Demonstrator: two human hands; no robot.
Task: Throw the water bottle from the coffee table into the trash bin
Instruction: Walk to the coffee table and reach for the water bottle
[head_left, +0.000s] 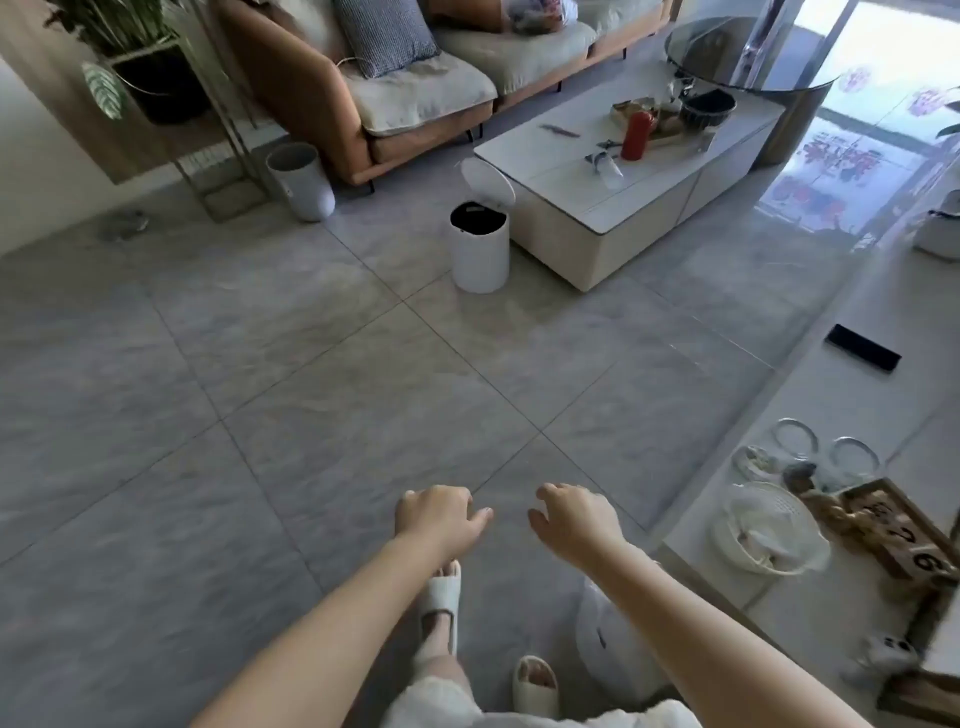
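Note:
A clear plastic water bottle (607, 165) lies on its side on the white coffee table (550, 156) at the far right of the room. A white round trash bin (479, 249) with a black liner stands on the floor against the table's near left corner, its lid (488, 179) tipped up. My left hand (436, 517) and my right hand (576, 519) hang low in front of me over the grey tiles, far from the table. Both hold nothing, with loosely curled fingers set apart.
A red bottle (637, 135), a dark bowl (707, 106) and a tray sit on the table. A sofa (363, 88) is behind it, a second white bin (301, 179) at its left. A low white cabinet (852, 405) with a remote and dishes runs along the right.

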